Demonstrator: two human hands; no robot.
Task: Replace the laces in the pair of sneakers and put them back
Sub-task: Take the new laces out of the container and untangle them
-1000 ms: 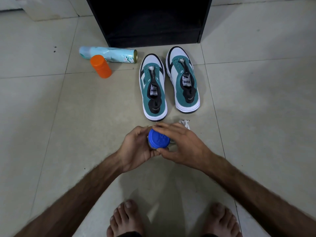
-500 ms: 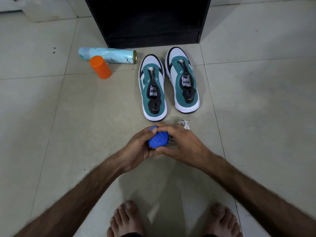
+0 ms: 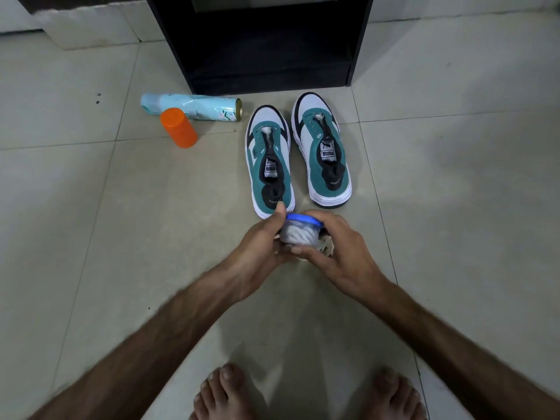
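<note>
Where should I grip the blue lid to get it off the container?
Take the blue lid by its rim from above, while the left hand holds the clear container below; the rim juts past the wall, giving fingertips purchase.

the two sneakers (image 3: 298,154) stand side by side on the floor (image 3: 91,222), just before the cabinet (image 3: 260,43). left of them lies a can (image 3: 191,107), a cup (image 3: 178,127) before it. nearer, both hands (image 3: 303,247) hold a jar (image 3: 298,233) with laces (image 3: 298,236) in it.
</note>
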